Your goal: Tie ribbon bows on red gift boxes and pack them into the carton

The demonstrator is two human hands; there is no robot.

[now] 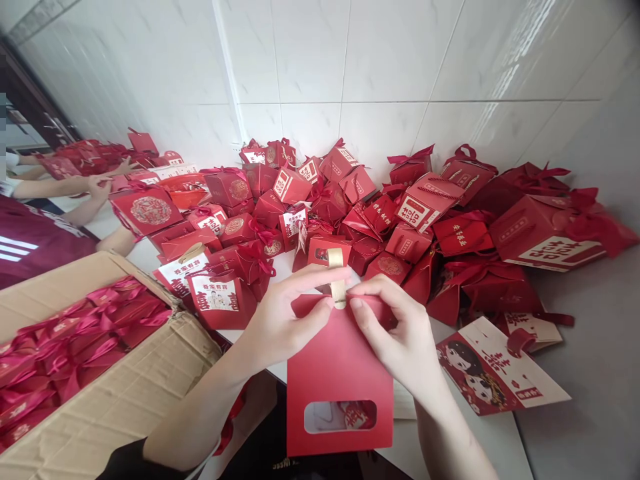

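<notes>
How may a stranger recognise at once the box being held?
Before the tiled wall lies a heap of red gift boxes. Nearer, the left hand and right hand hold a plain red box near its gold strap; its long rounded window sets it apart.

Both hands (287,320) (393,323) on red bag (340,363) — gold strap (339,288), boxes (290,187) behind

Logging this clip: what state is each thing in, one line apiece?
Windowed red bag: upright, top between both hands
Gold strap: standing up from the bag's top
Left hand: touching near the strap, grip unclear
Right hand: pinching the bag's top edge
Cardboard box: open, packed with ribboned red boxes
Heaped gift boxes: piled, variously tilted
</notes>
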